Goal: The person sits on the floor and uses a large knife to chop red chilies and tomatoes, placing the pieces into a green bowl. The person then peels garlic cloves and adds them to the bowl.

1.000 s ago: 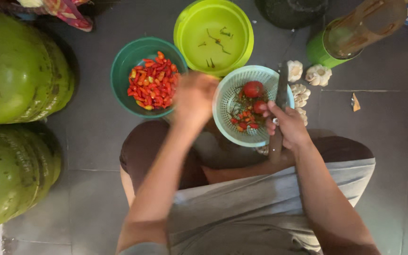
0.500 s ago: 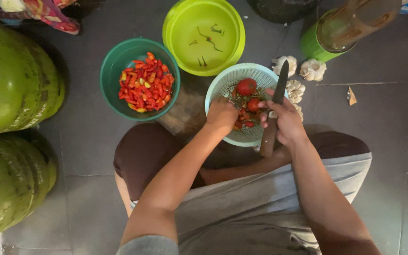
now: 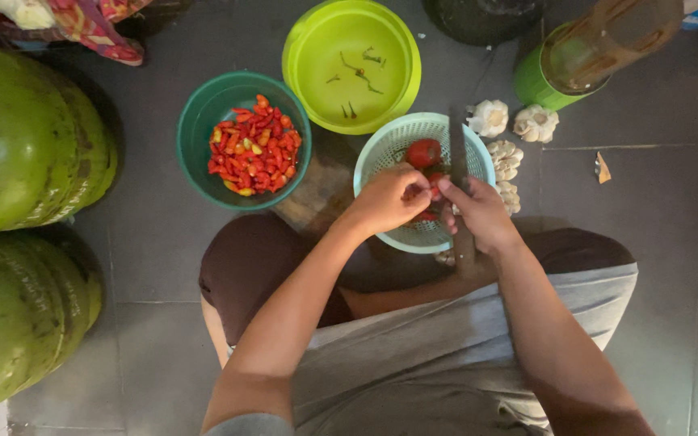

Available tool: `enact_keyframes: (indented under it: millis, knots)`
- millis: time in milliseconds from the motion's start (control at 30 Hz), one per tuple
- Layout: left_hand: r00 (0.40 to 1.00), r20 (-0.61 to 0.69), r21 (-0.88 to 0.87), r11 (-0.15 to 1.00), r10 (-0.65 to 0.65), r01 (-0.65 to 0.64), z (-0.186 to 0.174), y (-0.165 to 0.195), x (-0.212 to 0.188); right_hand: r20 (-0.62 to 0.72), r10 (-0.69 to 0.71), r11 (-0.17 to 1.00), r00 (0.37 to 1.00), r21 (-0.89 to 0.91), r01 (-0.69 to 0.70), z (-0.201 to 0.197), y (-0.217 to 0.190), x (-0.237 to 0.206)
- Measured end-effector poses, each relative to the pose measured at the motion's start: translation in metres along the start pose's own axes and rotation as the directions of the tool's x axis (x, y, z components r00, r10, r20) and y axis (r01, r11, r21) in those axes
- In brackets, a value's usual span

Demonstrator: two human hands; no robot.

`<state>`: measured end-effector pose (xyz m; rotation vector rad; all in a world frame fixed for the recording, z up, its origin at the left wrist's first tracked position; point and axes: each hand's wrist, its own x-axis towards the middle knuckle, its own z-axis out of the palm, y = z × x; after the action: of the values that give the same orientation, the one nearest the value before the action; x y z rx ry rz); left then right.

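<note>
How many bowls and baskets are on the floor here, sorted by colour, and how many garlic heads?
Dark green bowl with cut chillies: 1
Lime green bowl with stems: 1
Pale green basket, under both hands: 1
Whole garlic heads: 2
Total: 5

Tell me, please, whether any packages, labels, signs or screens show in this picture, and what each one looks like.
None show: no package, label, sign or screen.
There are only open containers: a dark green bowl of chillies, a lime bowl, and a pale green basket under the left hand and right hand.
</note>
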<state>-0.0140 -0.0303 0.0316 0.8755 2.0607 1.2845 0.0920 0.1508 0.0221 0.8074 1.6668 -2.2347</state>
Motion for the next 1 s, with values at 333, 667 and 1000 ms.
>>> enact_keyframes:
  millis: [333, 667, 1000]
  knots:
    - [0.758, -0.652, 0.375, 0.853, -0.035, 0.362, -0.113, -0.018, -0.048, -0.076, 0.017, 0.988, 0.997, 0.153, -0.005, 0.001, -0.010, -0.003]
    - [0.979, 0.070, 0.689, 0.700, 0.190, -0.185, 0.028, -0.033, 0.001, -0.071, 0.033, 0.993, 0.997, 0.117, -0.025, 0.004, -0.024, -0.006]
    - [0.997, 0.028, 0.723, 0.690, -0.065, 0.025, 0.064, -0.047, 0.010, -0.077, -0.013, 0.991, 0.997, 0.131, 0.022, -0.001, -0.013, -0.002]
